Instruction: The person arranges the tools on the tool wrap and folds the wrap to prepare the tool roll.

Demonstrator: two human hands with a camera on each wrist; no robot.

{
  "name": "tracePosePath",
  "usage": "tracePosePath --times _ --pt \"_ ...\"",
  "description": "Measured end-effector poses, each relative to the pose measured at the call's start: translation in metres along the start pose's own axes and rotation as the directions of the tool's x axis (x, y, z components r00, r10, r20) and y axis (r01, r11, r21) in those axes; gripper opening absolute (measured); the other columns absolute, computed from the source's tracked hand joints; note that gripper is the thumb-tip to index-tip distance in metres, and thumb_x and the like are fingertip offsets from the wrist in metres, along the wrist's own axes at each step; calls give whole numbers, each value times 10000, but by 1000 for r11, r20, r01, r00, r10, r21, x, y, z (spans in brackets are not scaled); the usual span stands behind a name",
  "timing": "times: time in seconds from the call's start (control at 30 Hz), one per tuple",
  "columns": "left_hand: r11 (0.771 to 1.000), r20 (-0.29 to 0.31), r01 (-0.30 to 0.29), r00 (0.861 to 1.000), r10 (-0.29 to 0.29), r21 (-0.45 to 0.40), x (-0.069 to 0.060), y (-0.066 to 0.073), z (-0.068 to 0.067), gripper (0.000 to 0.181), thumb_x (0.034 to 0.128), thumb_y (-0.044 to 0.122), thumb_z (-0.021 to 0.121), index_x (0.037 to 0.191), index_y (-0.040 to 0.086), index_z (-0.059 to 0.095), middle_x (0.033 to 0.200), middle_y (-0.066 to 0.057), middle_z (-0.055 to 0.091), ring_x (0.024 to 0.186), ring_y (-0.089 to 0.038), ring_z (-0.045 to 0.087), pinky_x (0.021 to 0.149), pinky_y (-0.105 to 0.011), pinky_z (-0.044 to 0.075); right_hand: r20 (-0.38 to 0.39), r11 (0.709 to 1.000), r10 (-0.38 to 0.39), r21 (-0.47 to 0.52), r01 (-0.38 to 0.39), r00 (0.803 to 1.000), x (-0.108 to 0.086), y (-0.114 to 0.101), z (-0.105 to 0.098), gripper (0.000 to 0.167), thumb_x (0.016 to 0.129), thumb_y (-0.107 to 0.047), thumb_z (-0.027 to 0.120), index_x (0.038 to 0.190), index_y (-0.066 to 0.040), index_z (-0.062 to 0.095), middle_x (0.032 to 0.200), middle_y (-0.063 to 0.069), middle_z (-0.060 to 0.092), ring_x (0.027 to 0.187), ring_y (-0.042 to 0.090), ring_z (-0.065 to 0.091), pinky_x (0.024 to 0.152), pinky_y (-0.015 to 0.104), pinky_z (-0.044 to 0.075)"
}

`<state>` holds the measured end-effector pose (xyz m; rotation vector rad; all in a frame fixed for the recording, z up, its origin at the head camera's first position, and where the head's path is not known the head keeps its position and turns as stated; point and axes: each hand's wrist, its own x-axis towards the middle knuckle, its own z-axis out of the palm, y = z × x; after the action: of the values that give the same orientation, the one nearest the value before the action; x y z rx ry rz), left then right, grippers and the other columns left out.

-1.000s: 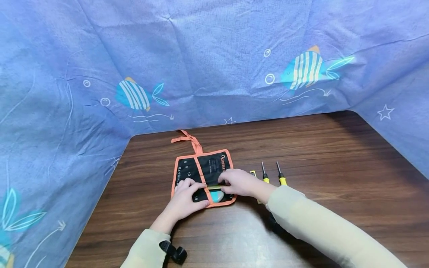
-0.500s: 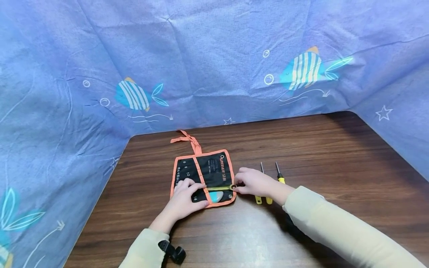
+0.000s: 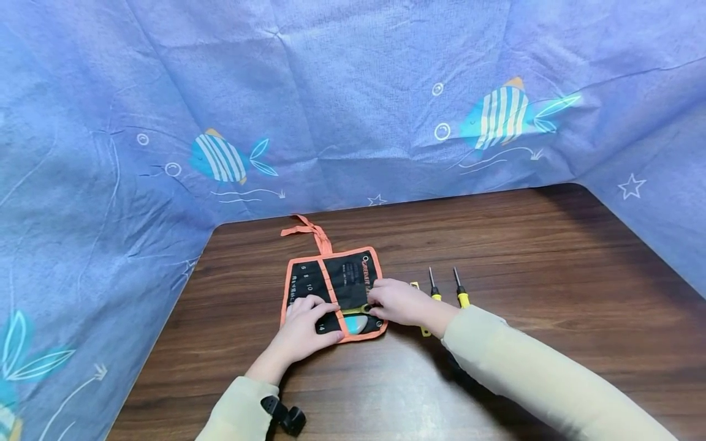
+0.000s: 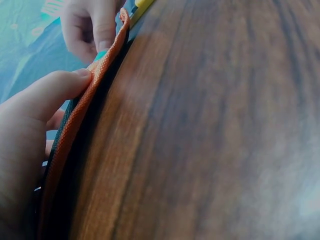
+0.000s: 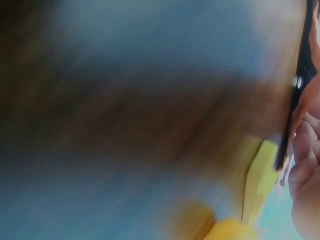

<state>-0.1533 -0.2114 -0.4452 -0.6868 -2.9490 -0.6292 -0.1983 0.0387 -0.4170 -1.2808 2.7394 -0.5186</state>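
Printing on the black, orange-edged pouch (image 3: 347,295).
Left part: white numerals 6 (image 3: 303,267), 8 (image 3: 306,276), 10 (image 3: 309,287), then 14 (image 3: 321,327) lower down; alongside, a column of Chinese characters (image 3: 294,286), too small for me to read. Right part: orange "GREENER" (image 3: 366,270) near the edge, running down to the right hand (image 3: 398,301); beside it a faint block of fine print (image 3: 351,275), illegible.

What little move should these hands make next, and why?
Perhaps slide the yellow tool slightly farther under the orange strip: the right hand grips its outer end, its other end meets the strip, and the left hand rests on the black pouch, steadying it.
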Motion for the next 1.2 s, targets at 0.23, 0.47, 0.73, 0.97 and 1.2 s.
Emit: tracePosePath --times 0.23,0.47,0.73,0.97,1.2 --pt "1000 3 7 1000 -7 -16 1 2 -1 519 774 554 671 1206 268 645 1060 58 494 1016 -182 418 859 -403 375 11 999 27 19 -27 1000 9 -5 3 111 885 -210 654 918 -116 703 854 -33 560 772 97 525 711 286 470" --pt "1000 6 12 1000 -12 -23 1 3 -1 523 771 552 675 1208 267 645 1061 59 496 1018 -179 418 861 -401 377 16 999 46 29 -46 999 15 -6 6 101 881 -217 658 896 -126 699 849 -43 554 772 94 525 725 294 467" --pt "999 4 27 1000 -27 -29 1 1 1 519 763 550 683 1198 270 649 1058 64 493 997 -175 411 849 -393 376 35 996 82 18 -82 996 18 -9 8 104 880 -213 658 900 -118 697 861 -33 557 770 99 529 730 300 471" --pt "999 -5 13 1000 -13 -40 2 1 1 497 761 518 700 1190 273 655 1044 77 495 984 -172 407 853 -403 343 38 996 84 38 -85 996 18 -10 7 100 881 -207 659 892 -114 695 855 -32 562 768 98 536 726 308 473" --pt "999 1 20 1000 -20 -44 1 0 1 498 760 525 698 1189 275 652 1052 77 494 994 -170 411 859 -404 360 47 994 87 66 -90 995 18 -9 6 111 881 -205 655 913 -106 696 852 -31 560 762 99 525 728 305 467"
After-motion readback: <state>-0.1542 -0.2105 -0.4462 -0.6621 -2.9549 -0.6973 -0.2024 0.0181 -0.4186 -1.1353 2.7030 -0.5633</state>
